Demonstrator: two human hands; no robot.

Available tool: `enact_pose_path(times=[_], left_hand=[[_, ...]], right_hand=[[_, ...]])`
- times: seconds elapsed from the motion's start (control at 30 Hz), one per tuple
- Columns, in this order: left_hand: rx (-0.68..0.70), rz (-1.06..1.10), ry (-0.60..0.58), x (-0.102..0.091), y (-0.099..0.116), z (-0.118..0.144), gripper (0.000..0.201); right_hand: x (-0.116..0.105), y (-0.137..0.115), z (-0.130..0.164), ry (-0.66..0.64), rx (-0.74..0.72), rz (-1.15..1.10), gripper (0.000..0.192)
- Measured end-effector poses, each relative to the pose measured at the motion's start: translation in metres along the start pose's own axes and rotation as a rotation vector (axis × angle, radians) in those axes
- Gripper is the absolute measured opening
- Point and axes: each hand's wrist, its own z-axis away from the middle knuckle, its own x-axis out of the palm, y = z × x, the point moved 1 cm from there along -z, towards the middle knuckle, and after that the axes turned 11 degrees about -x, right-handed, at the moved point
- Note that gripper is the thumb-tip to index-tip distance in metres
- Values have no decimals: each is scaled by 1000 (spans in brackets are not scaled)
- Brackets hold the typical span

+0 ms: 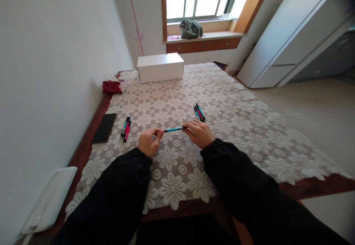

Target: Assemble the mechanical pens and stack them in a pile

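Note:
A teal and black pen [174, 129] is stretched level between my two hands, just above the tablecloth. My left hand [150, 140] pinches its left end between thumb and fingers. At the other end, my right hand [200, 132] is closed on the pen's black tip part. Left of my left hand lies a small group of teal and red pens [126, 128], side by side. Beyond my right hand rests another small bunch of teal and red pens [199, 112].
A floral lace tablecloth [172, 189] covers the table. Along the left edge are a black flat notebook-like object [104, 128], a red tissue pack [113, 86] and a white device [52, 198]. A white box [161, 68] stands at the far end.

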Motion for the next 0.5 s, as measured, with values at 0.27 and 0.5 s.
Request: enact_pose_path(times=[0.27, 0.5], left_hand=[[-91, 135, 10, 0, 3, 1, 36], [-63, 8, -46, 2, 2, 2, 16]], right_hand=[[-13, 10, 1, -357, 514, 293, 31], [-22, 20, 3, -416, 683, 363, 43]])
